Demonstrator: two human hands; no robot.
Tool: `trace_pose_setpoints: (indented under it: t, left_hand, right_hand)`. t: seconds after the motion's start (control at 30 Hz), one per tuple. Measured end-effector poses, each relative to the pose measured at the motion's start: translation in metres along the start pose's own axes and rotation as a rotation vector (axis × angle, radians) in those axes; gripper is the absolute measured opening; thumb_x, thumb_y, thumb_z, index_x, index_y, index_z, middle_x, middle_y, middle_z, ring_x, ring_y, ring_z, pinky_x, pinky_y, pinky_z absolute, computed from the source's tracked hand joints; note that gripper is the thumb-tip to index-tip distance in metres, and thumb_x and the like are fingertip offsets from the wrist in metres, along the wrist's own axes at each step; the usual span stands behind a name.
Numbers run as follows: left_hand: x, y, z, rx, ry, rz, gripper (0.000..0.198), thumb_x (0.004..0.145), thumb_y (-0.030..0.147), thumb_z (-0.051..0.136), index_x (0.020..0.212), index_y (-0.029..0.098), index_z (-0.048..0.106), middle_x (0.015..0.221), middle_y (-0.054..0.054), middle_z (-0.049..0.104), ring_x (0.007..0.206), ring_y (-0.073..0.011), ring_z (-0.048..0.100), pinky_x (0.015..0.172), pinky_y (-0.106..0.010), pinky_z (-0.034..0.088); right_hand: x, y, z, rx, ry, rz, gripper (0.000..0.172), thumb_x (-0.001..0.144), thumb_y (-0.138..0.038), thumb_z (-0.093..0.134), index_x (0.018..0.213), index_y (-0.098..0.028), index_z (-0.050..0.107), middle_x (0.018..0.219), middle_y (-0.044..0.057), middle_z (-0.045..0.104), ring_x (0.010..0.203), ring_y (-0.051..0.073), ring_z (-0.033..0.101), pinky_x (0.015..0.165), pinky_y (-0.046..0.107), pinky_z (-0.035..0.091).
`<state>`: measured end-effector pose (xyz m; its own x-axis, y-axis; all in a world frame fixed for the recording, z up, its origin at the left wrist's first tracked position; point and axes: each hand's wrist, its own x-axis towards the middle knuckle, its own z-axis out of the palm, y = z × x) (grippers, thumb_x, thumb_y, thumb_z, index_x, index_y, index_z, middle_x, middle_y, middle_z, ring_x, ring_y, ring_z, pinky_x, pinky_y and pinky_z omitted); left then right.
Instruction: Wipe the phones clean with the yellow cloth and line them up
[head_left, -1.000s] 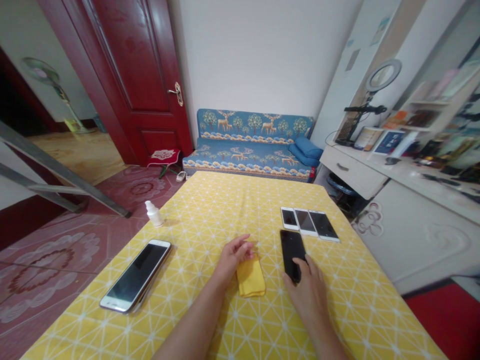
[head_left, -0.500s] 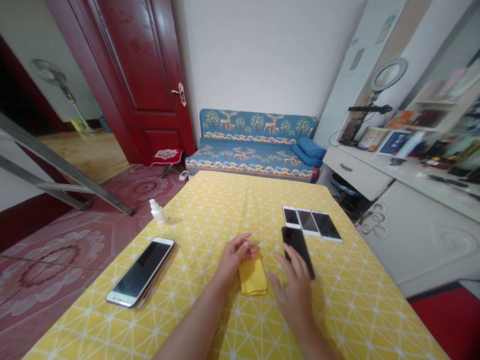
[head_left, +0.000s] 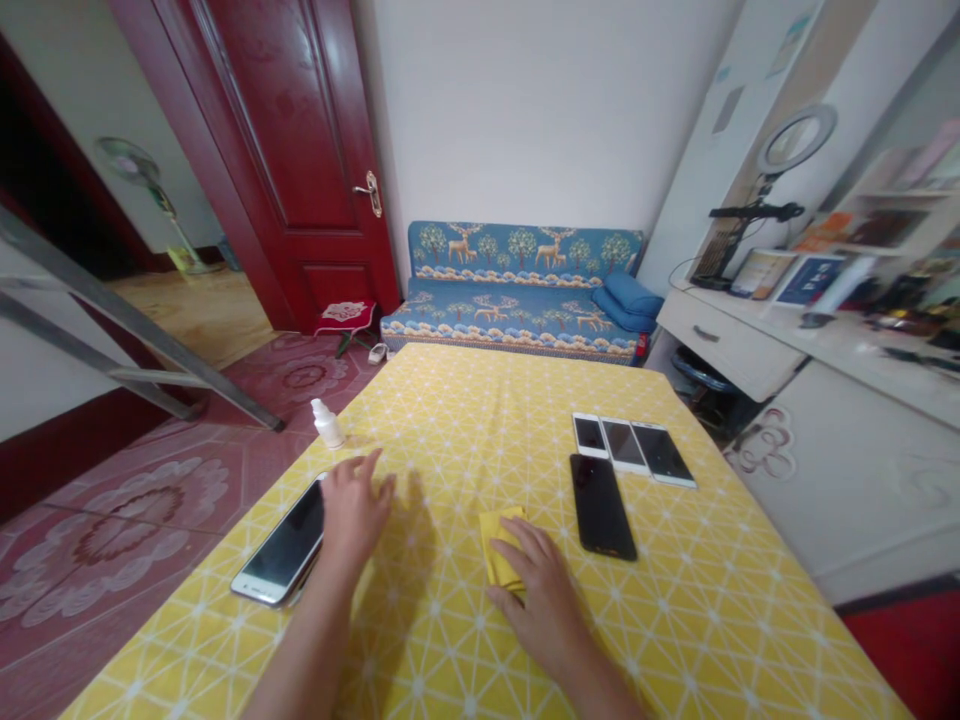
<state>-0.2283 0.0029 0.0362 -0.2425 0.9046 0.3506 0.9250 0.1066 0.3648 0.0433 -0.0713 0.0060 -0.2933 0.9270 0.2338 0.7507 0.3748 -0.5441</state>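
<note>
My left hand (head_left: 354,505) is over the right edge of a large white-framed phone (head_left: 281,545), fingers apart and nothing held. A white spray bottle (head_left: 328,425) stands beyond it at the table's left edge. My right hand (head_left: 536,585) has its fingers spread over a folded yellow cloth (head_left: 496,535), covering its right part. To the right lies a black phone (head_left: 602,508) on its own. Just beyond it three white-framed phones lie side by side: a small one (head_left: 589,436), a middle one (head_left: 624,445) and a larger one (head_left: 664,455).
The table (head_left: 480,400) has a yellow patterned cover. A blue sofa (head_left: 517,310) stands behind it. At the right is a white cabinet (head_left: 840,430) with a ring light (head_left: 796,140). A metal ladder frame (head_left: 172,350) stands at the left.
My left hand has moved from the yellow cloth leftward to the large phone. My right hand has left the black phone and moved left onto the cloth. The view has shifted slightly.
</note>
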Motion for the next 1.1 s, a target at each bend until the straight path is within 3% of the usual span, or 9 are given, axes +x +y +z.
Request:
trace_pose_setpoints:
  t: [0.1, 0.23, 0.33, 0.63, 0.8, 0.9, 1.0, 1.1]
  left_hand:
    - [-0.01, -0.037, -0.024, 0.297, -0.093, -0.13, 0.068, 0.081, 0.054, 0.047, 0.138, 0.017, 0.044, 0.125, -0.022, 0.052, 0.118, -0.0423, 0.044, 0.091, -0.054, 0.035]
    - [-0.021, -0.07, -0.044, 0.246, -0.343, -0.233, 0.086, 0.078, 0.063, 0.044, 0.146, 0.014, 0.025, 0.113, -0.021, 0.06, 0.102, -0.0353, 0.058, 0.081, -0.041, 0.043]
    - [-0.027, -0.075, -0.044, 0.286, -0.358, -0.221, 0.084, 0.079, 0.064, 0.041, 0.146, 0.017, 0.026, 0.114, -0.02, 0.059, 0.101, -0.0353, 0.059, 0.08, -0.04, 0.043]
    - [-0.034, -0.04, -0.025, 0.286, -0.224, -0.209, 0.078, 0.08, 0.059, 0.043, 0.145, 0.019, 0.029, 0.112, -0.017, 0.056, 0.102, -0.0354, 0.054, 0.078, -0.04, 0.042]
    - [-0.024, -0.012, -0.008, 0.185, -0.199, -0.091, 0.079, 0.078, 0.057, 0.051, 0.145, 0.019, 0.03, 0.11, -0.014, 0.058, 0.101, -0.0317, 0.055, 0.08, -0.037, 0.042]
    - [-0.017, -0.004, -0.001, 0.1, -0.191, -0.101, 0.081, 0.078, 0.056, 0.054, 0.145, 0.018, 0.029, 0.108, -0.014, 0.061, 0.1, -0.0298, 0.058, 0.079, -0.035, 0.043]
    - [-0.014, 0.0, -0.001, 0.064, -0.144, -0.134, 0.079, 0.079, 0.055, 0.053, 0.145, 0.018, 0.029, 0.108, -0.014, 0.063, 0.099, -0.0288, 0.06, 0.077, -0.034, 0.044]
    - [-0.018, 0.007, -0.007, 0.166, -0.037, -0.055, 0.077, 0.079, 0.053, 0.055, 0.143, 0.017, 0.033, 0.108, -0.015, 0.063, 0.099, -0.0304, 0.06, 0.077, -0.035, 0.043]
  right_hand:
    - [0.0, -0.001, 0.001, 0.002, 0.008, -0.008, 0.043, 0.075, -0.026, 0.065, 0.118, -0.024, 0.064, 0.138, 0.008, 0.052, 0.131, 0.028, 0.041, 0.109, 0.05, 0.031]
    - [0.0, -0.002, 0.001, -0.003, 0.002, -0.001, 0.042, 0.074, -0.024, 0.065, 0.117, -0.024, 0.065, 0.137, 0.008, 0.053, 0.13, 0.027, 0.041, 0.109, 0.048, 0.032]
    - [0.0, -0.001, 0.002, 0.0, 0.01, 0.01, 0.042, 0.075, -0.024, 0.065, 0.117, -0.024, 0.064, 0.137, 0.008, 0.052, 0.13, 0.027, 0.041, 0.109, 0.048, 0.032]
    - [0.002, 0.001, 0.005, 0.006, 0.036, -0.006, 0.039, 0.076, -0.022, 0.062, 0.115, -0.021, 0.065, 0.135, 0.009, 0.054, 0.129, 0.027, 0.042, 0.108, 0.048, 0.033]
    - [0.002, 0.003, 0.006, 0.031, 0.055, -0.01, 0.038, 0.076, -0.021, 0.063, 0.113, -0.021, 0.066, 0.134, 0.009, 0.055, 0.127, 0.027, 0.043, 0.107, 0.048, 0.034]
    - [0.001, 0.005, 0.007, 0.051, 0.072, -0.021, 0.036, 0.076, -0.022, 0.065, 0.112, -0.022, 0.067, 0.133, 0.009, 0.056, 0.126, 0.027, 0.045, 0.106, 0.048, 0.036]
    - [0.001, 0.005, 0.007, 0.069, 0.092, -0.037, 0.034, 0.076, -0.02, 0.065, 0.11, -0.024, 0.068, 0.132, 0.008, 0.057, 0.125, 0.027, 0.045, 0.105, 0.049, 0.037]
    - [0.002, 0.004, 0.007, 0.078, 0.113, -0.052, 0.03, 0.076, -0.017, 0.065, 0.105, -0.025, 0.07, 0.13, 0.008, 0.058, 0.124, 0.027, 0.047, 0.104, 0.049, 0.038]
